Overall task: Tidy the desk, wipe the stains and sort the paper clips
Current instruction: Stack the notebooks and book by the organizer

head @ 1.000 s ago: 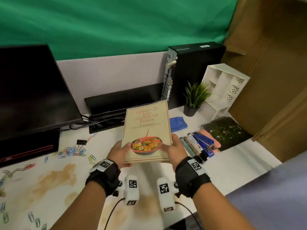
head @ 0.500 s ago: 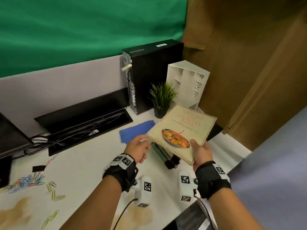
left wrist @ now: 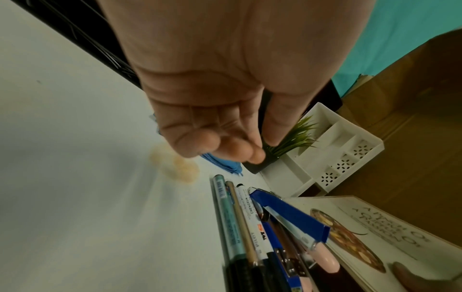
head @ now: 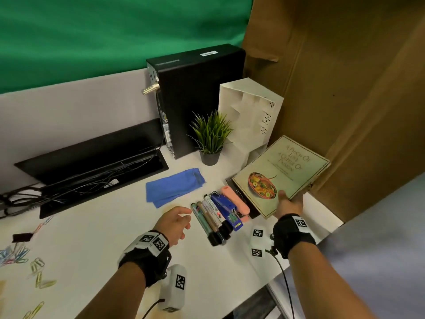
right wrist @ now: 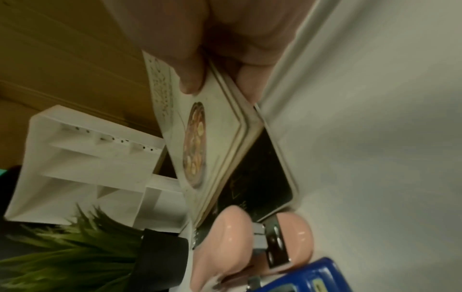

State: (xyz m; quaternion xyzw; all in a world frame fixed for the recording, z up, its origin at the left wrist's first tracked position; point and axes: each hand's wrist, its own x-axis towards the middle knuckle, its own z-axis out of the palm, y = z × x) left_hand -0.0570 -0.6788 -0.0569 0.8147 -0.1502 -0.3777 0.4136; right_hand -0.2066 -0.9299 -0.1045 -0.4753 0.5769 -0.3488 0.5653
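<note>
— Where is the cookbook [head: 281, 176] held?
— It is gripped at its near corner by the right hand [head: 288, 203], thumb on the cover, tilted above a black book [head: 241, 196] on the desk [head: 96, 238].
— And the left hand [head: 176, 223]?
— Nothing is held; its fingers are loosely curled beside the markers [head: 208, 217].

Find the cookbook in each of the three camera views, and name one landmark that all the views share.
Head: cookbook at right, tilted, gripped by the right hand.
Left wrist: lower right, beside the blue stapler.
Right wrist: centre, seen edge-on, pinched at its top.
Shared landmark: the white organiser, behind the book in every view.
</note>
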